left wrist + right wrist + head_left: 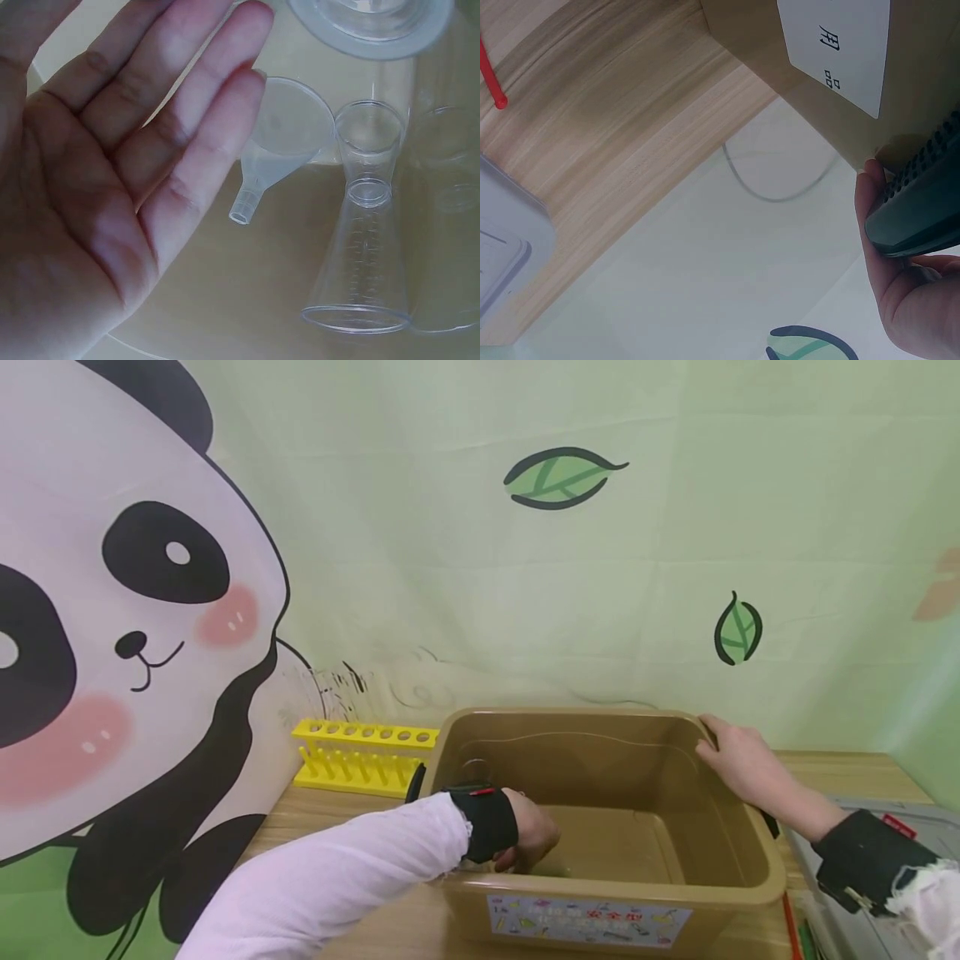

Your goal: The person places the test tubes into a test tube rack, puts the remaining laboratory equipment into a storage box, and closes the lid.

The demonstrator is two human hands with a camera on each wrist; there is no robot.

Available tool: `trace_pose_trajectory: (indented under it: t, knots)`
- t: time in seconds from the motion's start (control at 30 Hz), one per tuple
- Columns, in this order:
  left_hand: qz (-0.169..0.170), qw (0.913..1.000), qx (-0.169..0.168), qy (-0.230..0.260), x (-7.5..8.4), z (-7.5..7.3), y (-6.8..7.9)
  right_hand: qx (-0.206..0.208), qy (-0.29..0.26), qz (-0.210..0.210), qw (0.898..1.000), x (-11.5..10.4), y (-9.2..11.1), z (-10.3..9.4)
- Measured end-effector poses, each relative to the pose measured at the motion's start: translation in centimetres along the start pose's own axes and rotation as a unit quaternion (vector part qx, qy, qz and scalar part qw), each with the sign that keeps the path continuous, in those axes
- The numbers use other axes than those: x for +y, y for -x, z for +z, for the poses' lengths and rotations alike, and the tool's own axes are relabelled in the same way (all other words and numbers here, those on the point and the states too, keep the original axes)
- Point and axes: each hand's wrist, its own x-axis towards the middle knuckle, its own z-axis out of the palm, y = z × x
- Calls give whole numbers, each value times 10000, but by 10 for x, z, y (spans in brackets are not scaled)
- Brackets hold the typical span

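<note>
A brown plastic storage bin (615,727) with a printed label (588,922) stands on the wooden table. My left hand (528,831) reaches down inside its left part, the fingers partly hidden in the head view. In the left wrist view that hand's fingers lie extended, fingertips right at the edge of a clear plastic funnel (281,127). Beside the funnel are a clear conical measuring cup (364,255) and a round clear vessel (375,37). My right hand (742,764) grips the bin's right rim at the far corner, by the dark handle (922,202).
A yellow test tube rack (360,762) stands left of the bin against the green wall cloth (450,568). On the right lies a grey plastic lid or box (892,814), with a thin red item (791,927) between it and the bin.
</note>
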Motion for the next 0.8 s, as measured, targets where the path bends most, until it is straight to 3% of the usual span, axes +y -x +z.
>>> trace_pose_trajectory:
  t: [0.17, 0.6, 0.8]
  knots:
    - [175, 9998, -86, 72, -2, 0, 1, 6, -15, 0, 10000, -1, 0, 0]
    - [172, 9996, 59, 207, -6, 2, 1, -27, -44, 28, 10000, 0, 1, 0]
    - [333, 9945, -330, 932, -10, 3, 0, -26, -41, 33, 10000, 0, 0, 1]
